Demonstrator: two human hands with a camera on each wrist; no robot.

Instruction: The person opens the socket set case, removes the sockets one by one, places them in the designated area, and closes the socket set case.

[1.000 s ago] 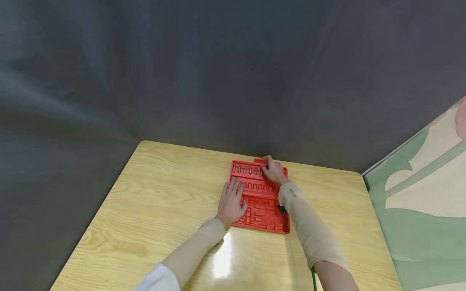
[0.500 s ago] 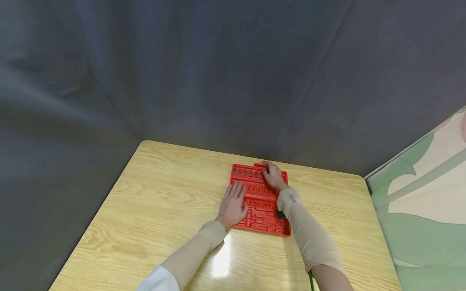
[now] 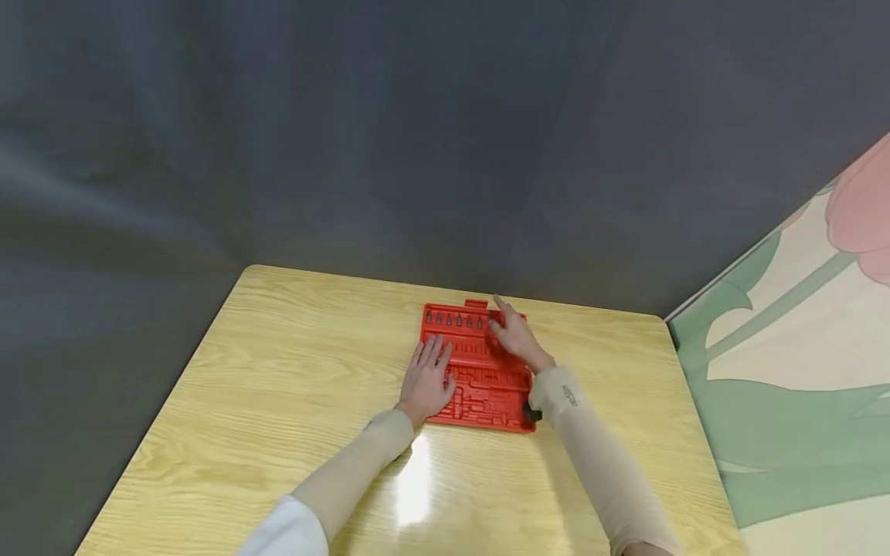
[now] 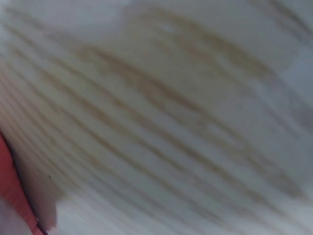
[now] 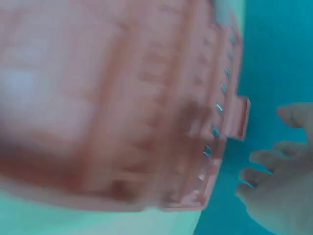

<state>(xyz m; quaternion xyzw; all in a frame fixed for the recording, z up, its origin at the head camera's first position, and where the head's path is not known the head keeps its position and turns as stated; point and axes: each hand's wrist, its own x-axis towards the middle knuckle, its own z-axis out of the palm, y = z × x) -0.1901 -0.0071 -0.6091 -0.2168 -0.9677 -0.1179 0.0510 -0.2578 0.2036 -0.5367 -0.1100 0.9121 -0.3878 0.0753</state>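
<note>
Your left hand [image 3: 427,380] is lying flat with its fingers straight and spread, pressing on the left edge of the red tool tray [image 3: 480,386], which is sitting toward the far middle of the wooden table [image 3: 278,401] by the grey curtain [image 3: 348,139]. A row of small metal bits [image 3: 455,319] is standing along the tray's far edge, and your right hand [image 3: 514,336] is hovering over the tray's far right corner with fingers loosely extended, gripping nothing
</note>
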